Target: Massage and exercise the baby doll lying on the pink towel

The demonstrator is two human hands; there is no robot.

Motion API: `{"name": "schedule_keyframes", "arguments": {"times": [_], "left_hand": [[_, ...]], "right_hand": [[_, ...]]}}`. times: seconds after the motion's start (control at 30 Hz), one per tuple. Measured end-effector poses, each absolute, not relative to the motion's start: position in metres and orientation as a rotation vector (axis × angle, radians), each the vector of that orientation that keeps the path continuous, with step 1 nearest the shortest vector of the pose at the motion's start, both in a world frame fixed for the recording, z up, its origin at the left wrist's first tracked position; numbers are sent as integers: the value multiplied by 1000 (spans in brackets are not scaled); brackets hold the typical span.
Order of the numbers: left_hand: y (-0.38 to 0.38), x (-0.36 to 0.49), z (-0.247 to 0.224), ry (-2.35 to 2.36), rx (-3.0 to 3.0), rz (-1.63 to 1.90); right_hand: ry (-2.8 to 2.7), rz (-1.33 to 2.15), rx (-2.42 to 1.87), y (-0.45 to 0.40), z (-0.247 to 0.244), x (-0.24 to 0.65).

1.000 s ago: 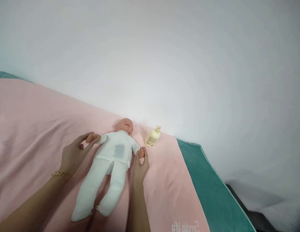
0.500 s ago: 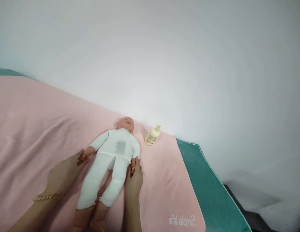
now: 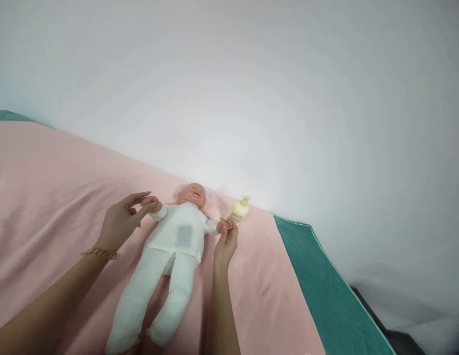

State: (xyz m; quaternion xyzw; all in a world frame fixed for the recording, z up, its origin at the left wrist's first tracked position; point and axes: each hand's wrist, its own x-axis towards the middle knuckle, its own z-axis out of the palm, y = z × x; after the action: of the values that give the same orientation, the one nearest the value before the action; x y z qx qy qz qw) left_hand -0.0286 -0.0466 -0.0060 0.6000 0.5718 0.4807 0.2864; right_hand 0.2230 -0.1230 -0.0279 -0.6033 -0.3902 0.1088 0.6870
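A baby doll (image 3: pixel 179 231) in a white top and white trousers lies on its back on a pink blanket (image 3: pixel 85 182), with a grey patch on its chest. My left hand (image 3: pixel 122 217) grips the doll's hand on the left of the picture, thumb and fingers closed round it. On the other side, my right hand (image 3: pixel 225 246) pinches the doll's other hand between thumb and fingers. Both doll arms are raised out to the sides. Just beyond my right hand stands a pale yellow pump bottle (image 3: pixel 240 209), partly hidden by the doll's fingers.
A white wall (image 3: pixel 229 98) rises right behind the doll's head and the bottle. A teal sheet (image 3: pixel 318 276) shows past the blanket's right edge. Something dark (image 3: pixel 400 340) lies low at the far right, beside the sheet.
Both my hands have moved up and outward, lifting the doll's arms from beside its hips to shoulder level. The doll's body and the bottle stay in place; the view has shifted slightly.
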Motion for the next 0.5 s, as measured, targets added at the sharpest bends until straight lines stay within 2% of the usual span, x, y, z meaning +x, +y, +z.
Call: {"name": "schedule_keyframes", "arguments": {"times": [0.3,0.5], "left_hand": [[47,21,-17,1258,1467,1382],[93,34,-37,1203,1388,1172]], "right_hand": [[-933,272,-1422,-11,-37,267],[-950,319,-1484,20,-42,271]]}}
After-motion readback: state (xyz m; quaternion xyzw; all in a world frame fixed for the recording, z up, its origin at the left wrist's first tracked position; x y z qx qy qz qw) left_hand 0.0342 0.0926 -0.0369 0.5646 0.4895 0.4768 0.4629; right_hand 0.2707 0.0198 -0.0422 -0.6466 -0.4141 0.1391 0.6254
